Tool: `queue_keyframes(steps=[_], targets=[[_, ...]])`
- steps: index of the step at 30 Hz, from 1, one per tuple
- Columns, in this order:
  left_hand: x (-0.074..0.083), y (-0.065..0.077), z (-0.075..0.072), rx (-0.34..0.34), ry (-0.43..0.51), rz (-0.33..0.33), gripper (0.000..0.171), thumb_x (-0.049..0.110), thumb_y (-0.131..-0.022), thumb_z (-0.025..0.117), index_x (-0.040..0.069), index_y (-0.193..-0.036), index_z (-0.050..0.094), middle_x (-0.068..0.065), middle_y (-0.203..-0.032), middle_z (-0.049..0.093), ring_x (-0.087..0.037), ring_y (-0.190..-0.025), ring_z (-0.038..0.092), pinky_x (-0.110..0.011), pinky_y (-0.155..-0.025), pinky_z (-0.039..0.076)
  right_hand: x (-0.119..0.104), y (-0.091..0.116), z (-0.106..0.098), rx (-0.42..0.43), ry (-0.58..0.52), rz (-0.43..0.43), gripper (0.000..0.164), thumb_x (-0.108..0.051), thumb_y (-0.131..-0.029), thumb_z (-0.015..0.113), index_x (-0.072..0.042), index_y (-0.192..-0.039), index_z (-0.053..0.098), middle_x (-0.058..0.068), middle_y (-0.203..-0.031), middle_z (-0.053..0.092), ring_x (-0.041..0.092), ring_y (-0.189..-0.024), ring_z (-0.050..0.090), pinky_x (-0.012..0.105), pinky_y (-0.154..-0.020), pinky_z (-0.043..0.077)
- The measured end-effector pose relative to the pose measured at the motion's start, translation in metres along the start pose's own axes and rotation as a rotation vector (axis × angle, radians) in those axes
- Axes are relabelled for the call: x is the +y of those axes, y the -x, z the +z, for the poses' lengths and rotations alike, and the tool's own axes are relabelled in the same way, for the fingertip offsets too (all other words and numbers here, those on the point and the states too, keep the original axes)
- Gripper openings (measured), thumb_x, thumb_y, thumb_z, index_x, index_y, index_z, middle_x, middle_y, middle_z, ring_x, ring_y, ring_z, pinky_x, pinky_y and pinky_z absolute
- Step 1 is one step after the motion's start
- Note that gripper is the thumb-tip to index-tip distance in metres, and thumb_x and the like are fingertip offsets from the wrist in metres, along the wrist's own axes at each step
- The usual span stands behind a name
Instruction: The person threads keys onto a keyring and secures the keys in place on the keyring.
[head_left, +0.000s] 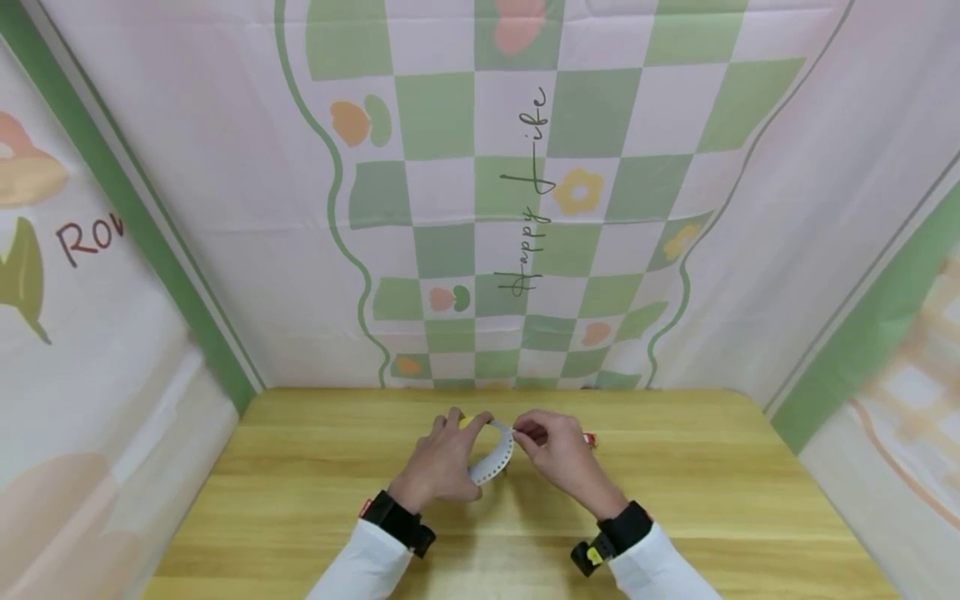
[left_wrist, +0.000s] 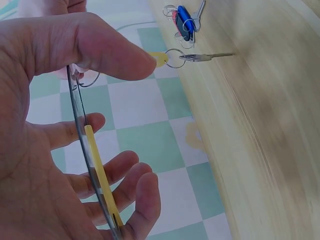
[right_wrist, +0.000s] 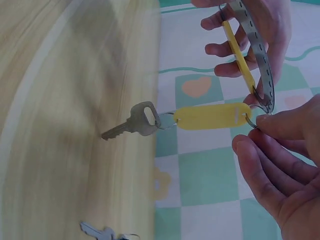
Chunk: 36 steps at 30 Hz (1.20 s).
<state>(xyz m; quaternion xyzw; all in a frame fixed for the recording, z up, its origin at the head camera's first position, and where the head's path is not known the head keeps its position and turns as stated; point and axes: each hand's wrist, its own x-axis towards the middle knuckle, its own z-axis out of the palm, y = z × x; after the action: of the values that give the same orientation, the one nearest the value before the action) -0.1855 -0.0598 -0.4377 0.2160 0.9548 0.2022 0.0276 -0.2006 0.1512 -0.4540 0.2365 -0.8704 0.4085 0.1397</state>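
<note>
My left hand [head_left: 442, 458] grips a curved grey metal band [head_left: 497, 462] with small holes along its edge; it looks like a large key ring. A yellow tag [right_wrist: 237, 52] lies along the inside of the band. Facing it, my right hand [head_left: 558, 446] pinches a small wire ring [right_wrist: 252, 122] between thumb and fingertips, right at the band's end. From that ring hangs a second yellow key tag [right_wrist: 212, 116], with a silver key [right_wrist: 137, 121] on a split ring at its other end. Whether the small ring passes through a hole cannot be told.
Other keys with blue and red tags [left_wrist: 184, 25] lie on the wooden table [head_left: 300, 500], behind my right hand in the head view. A green-and-white checked cloth [head_left: 510, 183] hangs behind the table's far edge.
</note>
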Motion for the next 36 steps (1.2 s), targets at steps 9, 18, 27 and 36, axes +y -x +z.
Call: queue_keyframes(steps=[9, 18, 27, 36], targets=[[-0.0014, -0.0005, 0.0004, -0.003, -0.005, -0.003, 0.102, 0.022, -0.062, 0.090, 0.023, -0.153, 0.043, -0.018, -0.130, 0.050, -0.028, -0.102, 0.049, -0.037, -0.062, 0.046, 0.0017, 0.0011, 0.0020, 0.074, 0.030, -0.070, 0.016, 0.006, -0.082, 0.079, -0.008, -0.090, 0.076, -0.001, -0.083, 0.073, 0.008, -0.071, 0.068, 0.022, -0.063, 0.056], [-0.0012, -0.0004, 0.0005, -0.009, 0.001, 0.013, 0.101, 0.020, -0.062, 0.090, 0.024, -0.152, 0.044, -0.019, -0.132, 0.048, -0.028, -0.101, 0.049, -0.033, -0.059, 0.043, 0.0031, -0.0051, -0.0031, 0.009, 0.192, -0.324, 0.017, 0.008, -0.082, 0.078, -0.007, -0.091, 0.075, 0.002, -0.087, 0.071, 0.012, -0.075, 0.067, 0.024, -0.062, 0.054], [-0.0017, -0.0006, 0.0019, -0.013, 0.001, 0.018, 0.102, 0.018, -0.061, 0.090, 0.023, -0.152, 0.044, -0.020, -0.134, 0.048, -0.029, -0.103, 0.049, -0.032, -0.060, 0.043, 0.0042, -0.0079, -0.0053, -0.065, 0.182, -0.307, 0.015, 0.006, -0.085, 0.076, -0.006, -0.094, 0.075, 0.001, -0.090, 0.071, 0.013, -0.078, 0.067, 0.024, -0.064, 0.055], [-0.0032, -0.0018, -0.0006, 0.005, 0.004, -0.007, 0.101, 0.019, -0.062, 0.090, 0.023, -0.152, 0.043, -0.018, -0.132, 0.048, -0.030, -0.106, 0.049, -0.040, -0.066, 0.047, 0.0043, -0.0053, -0.0003, 0.018, 0.062, -0.100, 0.014, 0.004, -0.086, 0.077, -0.007, -0.095, 0.075, 0.001, -0.086, 0.072, 0.007, -0.073, 0.067, 0.021, -0.063, 0.055]])
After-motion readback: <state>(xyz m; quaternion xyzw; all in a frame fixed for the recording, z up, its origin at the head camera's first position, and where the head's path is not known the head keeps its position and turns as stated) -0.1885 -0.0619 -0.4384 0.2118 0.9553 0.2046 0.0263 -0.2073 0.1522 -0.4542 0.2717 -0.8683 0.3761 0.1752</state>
